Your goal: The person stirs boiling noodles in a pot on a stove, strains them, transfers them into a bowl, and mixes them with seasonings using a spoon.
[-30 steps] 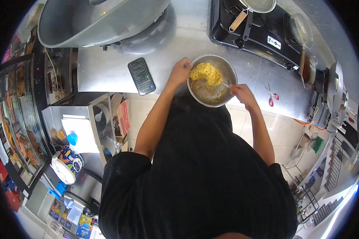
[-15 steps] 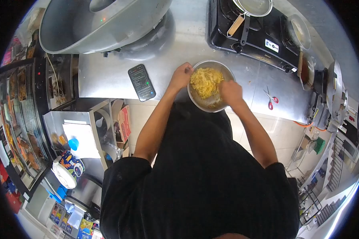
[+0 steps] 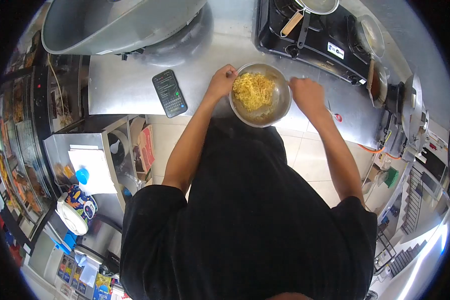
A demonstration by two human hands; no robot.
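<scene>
A round metal bowl [image 3: 283,101] stands at the front edge of the steel counter, with a clump of yellow noodles [image 3: 254,92] inside, mostly toward its left half. My left hand [image 3: 222,82] pinches the bowl's upper left rim. Just beyond the right rim is my right hand [image 3: 306,94], its fingers curled closed; whatever they hold, if anything, is hidden. Red-handled scissors [image 3: 338,117] lie partly covered by my right forearm.
A phone [image 3: 169,93] with a lit screen lies left of the bowl on the counter [image 3: 120,90]. A large grey metal vessel [image 3: 120,30] is behind it. The black gas stove [image 3: 305,47] at the back right carries a pan with a wooden handle [image 3: 292,23].
My right hand has moved from inside the bowl to outside its right rim. My left hand keeps hold of the rim. The whole view has shifted slightly.
</scene>
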